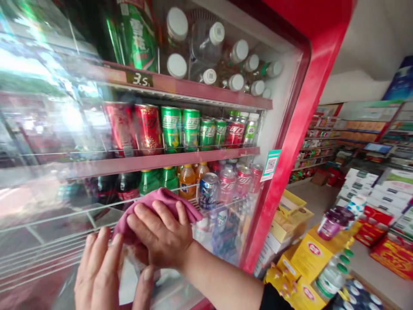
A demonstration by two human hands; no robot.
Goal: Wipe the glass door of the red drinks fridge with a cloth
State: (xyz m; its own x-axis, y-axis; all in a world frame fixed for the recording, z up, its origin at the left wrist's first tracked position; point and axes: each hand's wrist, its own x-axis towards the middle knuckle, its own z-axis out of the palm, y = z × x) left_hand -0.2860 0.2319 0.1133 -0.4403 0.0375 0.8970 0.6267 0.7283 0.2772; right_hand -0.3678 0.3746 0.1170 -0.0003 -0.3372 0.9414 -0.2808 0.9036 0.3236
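My right hand presses a folded pink cloth flat against the glass door of a drinks fridge, its fingers bent over the fabric. Below and to the left, my left hand is raised with fingers apart and nothing in it; whether it touches the glass I cannot tell. Behind the glass are shelves with red and green drink cans, orange bottles, a dark blue can and white-capped bottles. Part of the lower shelf is hidden by my hands and the cloth.
The fridge's red frame rises at the right, with a QR code sticker. Beyond it stand yellow boxes, a bottle with a green cap, stacked cartons and store shelves. Bright reflections blur the left side.
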